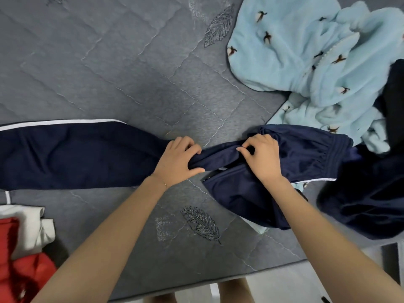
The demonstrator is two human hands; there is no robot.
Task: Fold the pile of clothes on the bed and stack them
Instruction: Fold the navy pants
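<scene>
I am looking down at a pair of navy track pants (76,156) that is lying across the grey quilted bed cover (109,73), running from the left edge of the view toward the right. The fabric is looking smooth and slightly shiny, and a thin white stripe is showing along the far edge of the leg on the left. That leg is lying flat, while the middle of the garment is bunching into a narrow twist. The gathered elastic waistband (328,154) is sitting to the right, where it is touching a heap of other clothes. My left hand (178,160) is gripping the pants where the flat leg is narrowing into the twist, fingers curling over the top of the cloth and thumb reaching along the near side. My right hand (261,158) is pinching a fold of the upper part, just beside the waistband, with the fingertips tucked into the cloth. The twisted stretch is lying between the two hands. A second part of the pants is hanging toward me beneath my right forearm. A light blue fleece garment (295,51) with small bird figures is lying crumpled at the far right, a dark garment (371,204) is lying at the near right, and red cloth (13,259) and white cloth (28,226) are sitting at the near left.
</scene>
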